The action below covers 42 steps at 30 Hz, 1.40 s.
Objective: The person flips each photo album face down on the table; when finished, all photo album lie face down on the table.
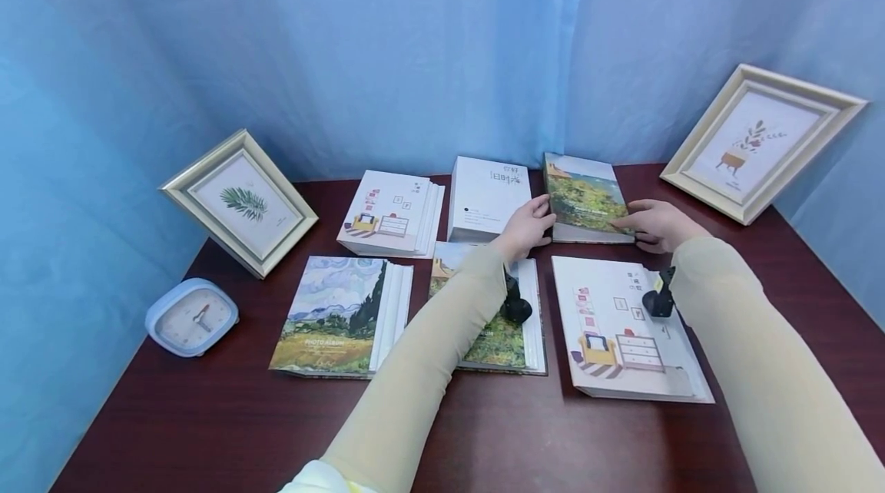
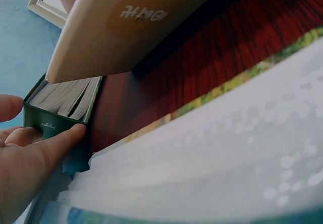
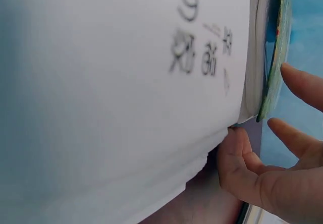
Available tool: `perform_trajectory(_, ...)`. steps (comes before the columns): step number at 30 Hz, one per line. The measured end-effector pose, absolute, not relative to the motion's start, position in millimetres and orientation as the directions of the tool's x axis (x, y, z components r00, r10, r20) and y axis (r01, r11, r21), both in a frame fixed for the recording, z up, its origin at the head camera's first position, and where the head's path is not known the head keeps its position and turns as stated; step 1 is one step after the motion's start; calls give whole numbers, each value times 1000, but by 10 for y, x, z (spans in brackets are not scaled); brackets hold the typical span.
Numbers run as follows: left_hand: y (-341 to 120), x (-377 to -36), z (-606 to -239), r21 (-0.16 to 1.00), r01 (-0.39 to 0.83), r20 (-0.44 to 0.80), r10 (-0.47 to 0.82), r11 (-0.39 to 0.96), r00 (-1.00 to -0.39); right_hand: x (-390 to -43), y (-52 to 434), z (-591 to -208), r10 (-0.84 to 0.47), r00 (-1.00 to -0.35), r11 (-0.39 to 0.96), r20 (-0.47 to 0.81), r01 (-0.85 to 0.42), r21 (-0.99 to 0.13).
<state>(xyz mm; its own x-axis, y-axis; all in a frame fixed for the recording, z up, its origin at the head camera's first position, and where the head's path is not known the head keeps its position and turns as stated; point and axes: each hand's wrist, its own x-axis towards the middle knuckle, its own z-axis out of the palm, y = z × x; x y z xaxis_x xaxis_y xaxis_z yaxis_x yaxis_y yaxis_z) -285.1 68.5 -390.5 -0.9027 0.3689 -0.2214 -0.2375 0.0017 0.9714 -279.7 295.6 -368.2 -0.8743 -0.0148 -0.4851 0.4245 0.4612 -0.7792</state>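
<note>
1. Six photo albums lie on the dark red desk [image 1: 207, 431], in two rows of three.
2. Back row, seen from the head camera: a white album with a room drawing [image 1: 390, 213] at left, a plain white album with printed characters [image 1: 487, 197] in the middle, and a green landscape album [image 1: 584, 197] at right, near the blue curtain [image 1: 415, 40].
3. Front row: a painted-field album [image 1: 335, 316] at left, a second painted album [image 1: 498, 339] in the middle, partly covered by the left sleeve, and a white album with a yellow armchair drawing [image 1: 622, 339] at right.
4. Left hand [image 1: 528, 228]: fingers rest against the left edge of the green landscape album; the left wrist view shows the thumb [image 2: 60, 141] pressed on the green cover's corner with a finger above it, so the hand holds that edge.
5. Right hand [image 1: 657, 224]: laid on the album's right edge, fingers along the cover. The right wrist view shows the fingers [image 3: 303, 85] spread, near the cover edge; a firm grip cannot be told.
6. Green album lies flat on the desk, just beside the plain white album; its page block shows in the left wrist view.
7. Surroundings: leaf picture frame [image 1: 238, 201] leaning at left, plant picture frame [image 1: 760, 140] leaning at right, pale blue clock [image 1: 192, 318] at the desk's left edge.
</note>
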Motion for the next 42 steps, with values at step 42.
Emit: perform_trajectory(42,688,-2745,-3804,960,-274,-232,364,-67,-902,-2718,2835,-3596,-164,-865,507,-474,338,-793)
